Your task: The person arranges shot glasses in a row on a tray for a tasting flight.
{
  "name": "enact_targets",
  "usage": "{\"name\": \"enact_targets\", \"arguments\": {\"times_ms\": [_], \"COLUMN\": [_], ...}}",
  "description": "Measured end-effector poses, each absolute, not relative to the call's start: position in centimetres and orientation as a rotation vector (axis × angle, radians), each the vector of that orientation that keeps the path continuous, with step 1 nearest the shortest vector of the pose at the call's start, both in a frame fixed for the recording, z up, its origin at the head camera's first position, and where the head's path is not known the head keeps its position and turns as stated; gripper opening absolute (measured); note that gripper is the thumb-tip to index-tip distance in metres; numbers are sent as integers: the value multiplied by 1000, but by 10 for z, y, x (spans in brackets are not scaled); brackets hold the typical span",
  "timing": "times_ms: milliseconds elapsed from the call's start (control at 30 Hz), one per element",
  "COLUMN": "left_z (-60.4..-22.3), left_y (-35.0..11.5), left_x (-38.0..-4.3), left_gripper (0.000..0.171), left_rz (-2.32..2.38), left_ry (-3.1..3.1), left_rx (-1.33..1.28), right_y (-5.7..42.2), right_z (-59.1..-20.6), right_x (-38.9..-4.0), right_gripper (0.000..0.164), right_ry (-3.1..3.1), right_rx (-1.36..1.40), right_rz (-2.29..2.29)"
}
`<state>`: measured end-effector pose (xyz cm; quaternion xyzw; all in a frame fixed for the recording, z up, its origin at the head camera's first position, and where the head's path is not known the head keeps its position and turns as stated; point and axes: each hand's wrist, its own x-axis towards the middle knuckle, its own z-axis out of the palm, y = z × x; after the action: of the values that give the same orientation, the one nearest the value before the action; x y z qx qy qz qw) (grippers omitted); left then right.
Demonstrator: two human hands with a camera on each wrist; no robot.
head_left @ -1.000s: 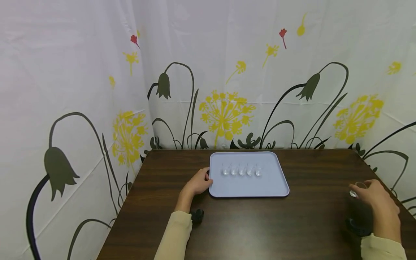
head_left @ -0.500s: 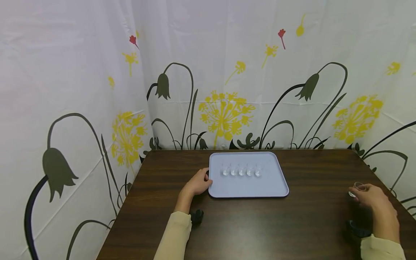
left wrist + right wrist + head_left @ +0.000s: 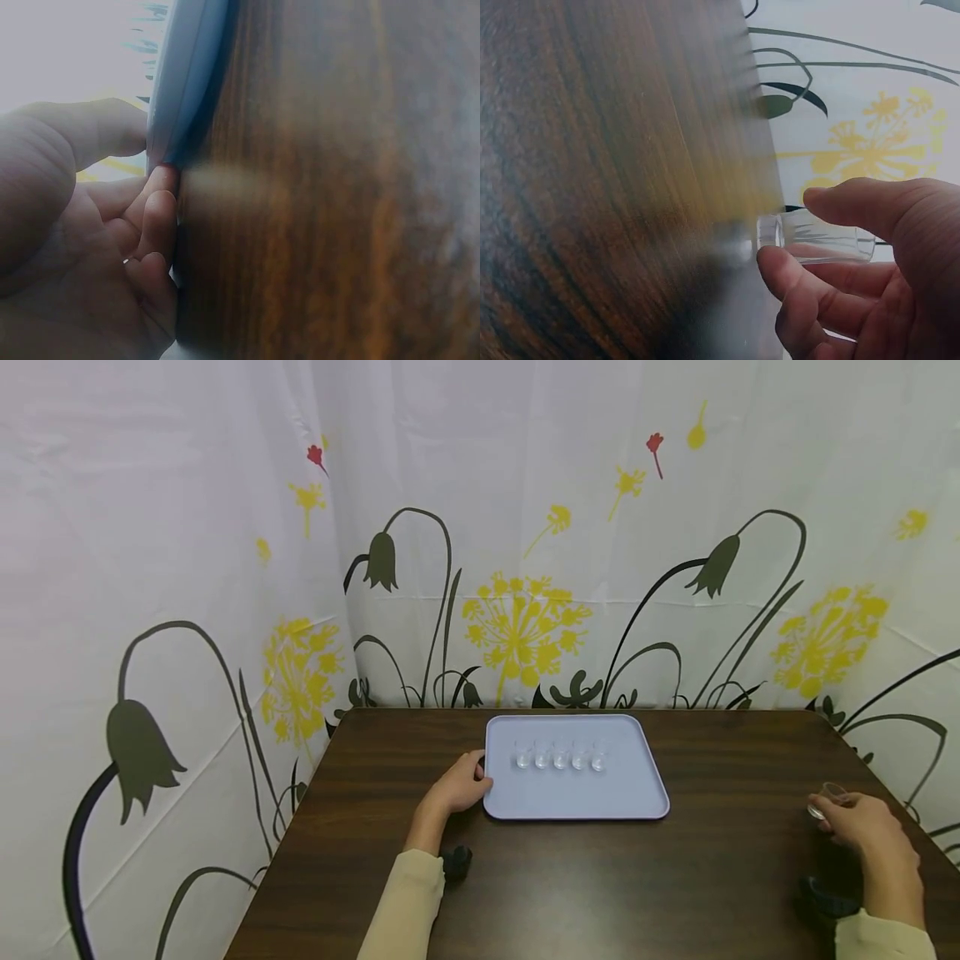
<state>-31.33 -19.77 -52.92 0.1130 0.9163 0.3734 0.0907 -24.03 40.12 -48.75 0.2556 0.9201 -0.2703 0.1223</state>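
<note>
A pale blue tray lies on the dark wooden table, with several small clear shot glasses upright on it in a row. My left hand grips its left edge; in the left wrist view the thumb is at the rim and the fingertips are tucked at the underside. Far to the right, near the table's right edge, my right hand holds another clear shot glass between thumb and fingers. That glass stands upright close over the tabletop, its thick base showing past the fingers.
The wooden table ends at the back and right against a white curtain printed with flowers. A black wrist strap shows at the left wrist, and another dark strap at the right.
The right hand has shifted very slightly around the shot glass, which stays at about the same spot. The left hand and tray stay put; the head view has tipped a little.
</note>
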Motion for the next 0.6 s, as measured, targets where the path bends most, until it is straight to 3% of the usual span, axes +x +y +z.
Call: {"name": "enact_targets", "arguments": {"times_ms": [333, 600], "left_z": [-518, -522], "left_y": [-193, -197], "left_x": [-306, -307], "left_gripper": [61, 62], "left_rz": [1106, 1125], "left_ry": [2702, 2710], "left_rx": [274, 341], "right_y": [396, 377], "right_z": [-488, -489], "right_x": [-250, -263], "right_gripper": [86, 98], "right_ry": [2719, 2780], "right_rx": [719, 519], "right_rz": [-755, -656]}}
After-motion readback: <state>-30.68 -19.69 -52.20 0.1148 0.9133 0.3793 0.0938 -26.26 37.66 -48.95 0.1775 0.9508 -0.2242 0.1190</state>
